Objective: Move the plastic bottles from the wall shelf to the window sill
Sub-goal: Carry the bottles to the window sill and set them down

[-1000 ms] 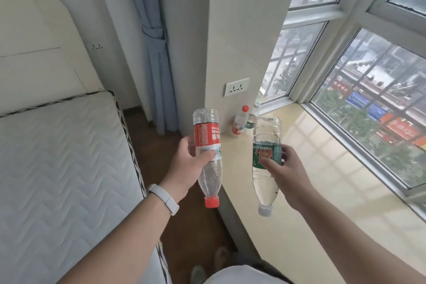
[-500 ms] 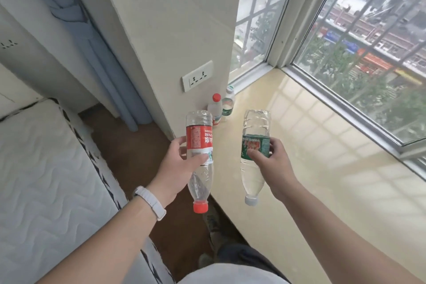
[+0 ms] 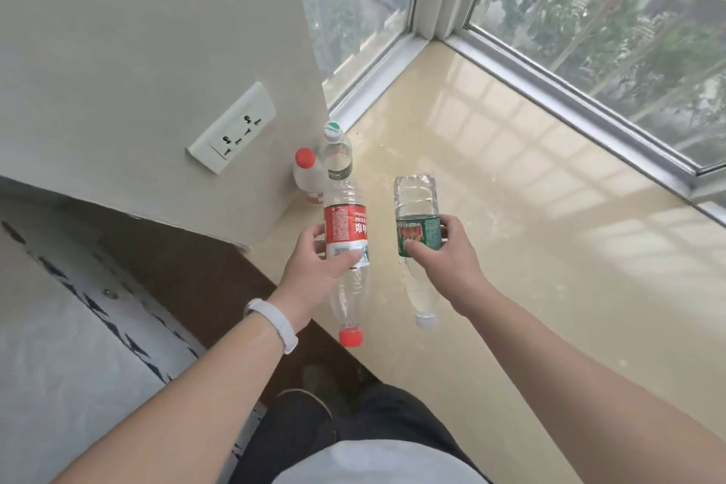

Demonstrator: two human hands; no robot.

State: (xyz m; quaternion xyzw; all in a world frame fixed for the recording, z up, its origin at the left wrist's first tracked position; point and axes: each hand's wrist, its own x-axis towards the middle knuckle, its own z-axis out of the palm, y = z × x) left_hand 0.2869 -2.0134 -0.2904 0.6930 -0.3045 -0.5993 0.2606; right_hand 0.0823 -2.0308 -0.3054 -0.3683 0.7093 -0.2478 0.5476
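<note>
My left hand (image 3: pixel 312 271) grips a clear plastic bottle with a red label (image 3: pixel 345 236), held upside down with its red cap toward me. My right hand (image 3: pixel 444 263) grips a clear bottle with a green label (image 3: pixel 418 234), also inverted, its white cap pointing down. Both bottles hang above the near left part of the glossy beige window sill (image 3: pixel 530 248). Two more bottles stand upright on the sill against the wall: a small one with a red cap (image 3: pixel 308 179) and a clear one with a green and white cap (image 3: pixel 334 151).
A wall pillar with a white power socket (image 3: pixel 232 128) rises left of the sill. Window frames (image 3: pixel 569 90) border the sill at the back and right. A bed mattress (image 3: pixel 70 346) lies lower left, with brown floor (image 3: pixel 204 271) between it and the sill.
The view has tilted down and closed in on the sill. Both hands have carried their bottles forward over the sill's edge, closer to the two standing bottles.
</note>
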